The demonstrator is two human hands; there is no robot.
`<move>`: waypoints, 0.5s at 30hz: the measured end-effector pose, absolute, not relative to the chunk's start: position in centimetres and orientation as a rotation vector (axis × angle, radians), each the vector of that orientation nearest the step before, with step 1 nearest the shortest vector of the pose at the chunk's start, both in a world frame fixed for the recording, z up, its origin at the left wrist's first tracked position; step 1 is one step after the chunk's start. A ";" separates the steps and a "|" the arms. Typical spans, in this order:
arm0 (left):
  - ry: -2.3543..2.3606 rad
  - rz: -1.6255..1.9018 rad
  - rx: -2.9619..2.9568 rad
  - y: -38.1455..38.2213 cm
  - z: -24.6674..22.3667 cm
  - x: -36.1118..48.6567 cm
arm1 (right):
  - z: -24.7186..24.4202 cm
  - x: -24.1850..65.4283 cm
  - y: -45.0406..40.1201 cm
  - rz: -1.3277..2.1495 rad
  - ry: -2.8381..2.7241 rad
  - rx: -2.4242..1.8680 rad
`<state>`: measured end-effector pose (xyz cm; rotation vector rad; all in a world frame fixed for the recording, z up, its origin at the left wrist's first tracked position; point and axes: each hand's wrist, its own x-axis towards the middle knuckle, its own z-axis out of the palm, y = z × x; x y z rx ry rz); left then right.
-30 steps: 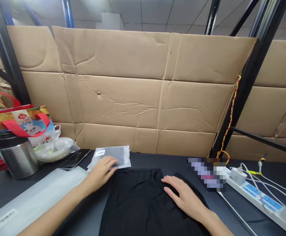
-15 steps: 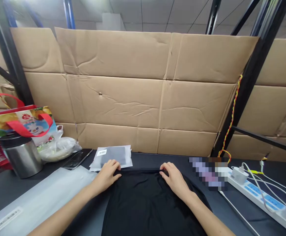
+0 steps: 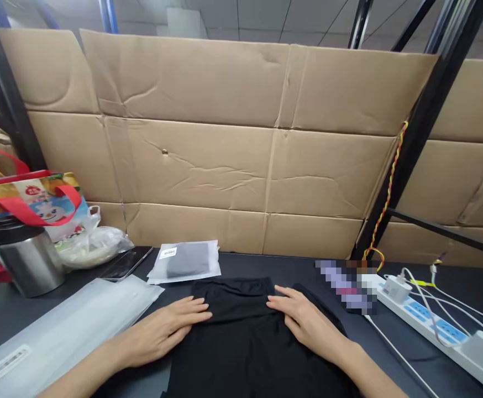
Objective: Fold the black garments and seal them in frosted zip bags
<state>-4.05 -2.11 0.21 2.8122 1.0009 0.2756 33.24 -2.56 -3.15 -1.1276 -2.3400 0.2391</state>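
Note:
A black garment [image 3: 241, 354] lies spread on the dark table in front of me, its waistband-like far edge slightly rumpled. My left hand [image 3: 169, 326] rests on its left side near that edge, fingers stretched out flat. On the right side, my right hand [image 3: 297, 315] also lies flat with fingers extended on the fabric. Neither hand grips the cloth. Just beyond the garment is a small frosted bag [image 3: 187, 261] with a label and something dark inside. A larger frosted plastic bag [image 3: 67, 326] with a barcode label lies left of my left hand.
A steel thermos [image 3: 30, 260], a colourful tote bag [image 3: 54, 199], a clear plastic bag [image 3: 96, 246] and a phone [image 3: 127, 263] stand or lie at left. A white power strip [image 3: 436, 326] with cables runs along the right. Cardboard [image 3: 208, 166] walls the back.
Both hands have moved nearer to me from the garment's far edge, and their curled fingers have straightened and flattened on the cloth. The far edge now looks more rumpled. The view has shifted slightly.

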 end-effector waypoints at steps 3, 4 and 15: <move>0.986 0.206 2.825 -3.3 0.9 -4.0 | -3.2 33.7 -3.1 0.283 -2.355 -1.168; 0.985 0.201 2.839 -3.4 1.0 -3.9 | -3.1 33.7 -3.2 0.272 -2.350 -1.173; 1.103 0.196 2.799 -5.3 1.2 -3.2 | -2.8 33.1 -4.6 0.358 -2.305 -1.233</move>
